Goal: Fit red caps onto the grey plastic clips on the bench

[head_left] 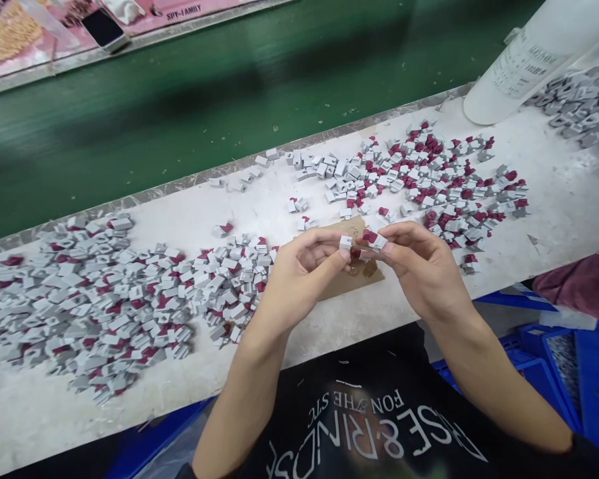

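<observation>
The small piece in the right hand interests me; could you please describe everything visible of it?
The small piece looks like plastic: pale grey, with a dark red part facing the left hand. The right hand holds it between thumb and fingertips over the brown cardboard. Fingers hide some of it; fine details are too small to tell.

Green strip point(204, 113) behind white worktop point(174, 216)

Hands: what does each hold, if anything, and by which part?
Left hand: a grey piece, pinched; which part is too small to tell. Right hand: a red-and-grey piece, by its grey end.
</observation>
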{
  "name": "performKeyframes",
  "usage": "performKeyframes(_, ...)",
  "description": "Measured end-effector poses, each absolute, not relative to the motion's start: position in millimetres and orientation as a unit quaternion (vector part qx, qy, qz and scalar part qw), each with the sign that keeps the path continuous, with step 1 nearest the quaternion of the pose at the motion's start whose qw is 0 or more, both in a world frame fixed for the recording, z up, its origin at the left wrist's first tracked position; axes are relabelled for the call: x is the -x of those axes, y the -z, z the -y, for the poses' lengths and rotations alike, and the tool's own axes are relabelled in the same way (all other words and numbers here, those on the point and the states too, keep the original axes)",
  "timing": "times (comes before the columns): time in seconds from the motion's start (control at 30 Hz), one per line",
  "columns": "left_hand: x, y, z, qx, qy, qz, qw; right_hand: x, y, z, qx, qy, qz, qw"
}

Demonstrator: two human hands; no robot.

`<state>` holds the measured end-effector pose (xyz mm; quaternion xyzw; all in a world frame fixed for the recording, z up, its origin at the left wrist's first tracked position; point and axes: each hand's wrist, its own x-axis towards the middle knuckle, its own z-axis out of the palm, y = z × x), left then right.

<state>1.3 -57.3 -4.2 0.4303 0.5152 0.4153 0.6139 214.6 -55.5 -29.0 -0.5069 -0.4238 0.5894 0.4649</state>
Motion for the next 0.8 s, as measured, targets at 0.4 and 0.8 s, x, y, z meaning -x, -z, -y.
performKeyframes(0.4, -10.5, 8.3, 53.9, -0.397, -0.443, -0.474, 0.649, -211.4, 26.8, 55.3, 0.483, -0.600, 0.400, 0.497)
performKeyframes(0.8, -7.0, 6.3, 54.8, -0.435, -0.433, -0.453, 0.647, -213.3, 20.7, 54.8, 0.459, -0.625, 0.427, 0.466)
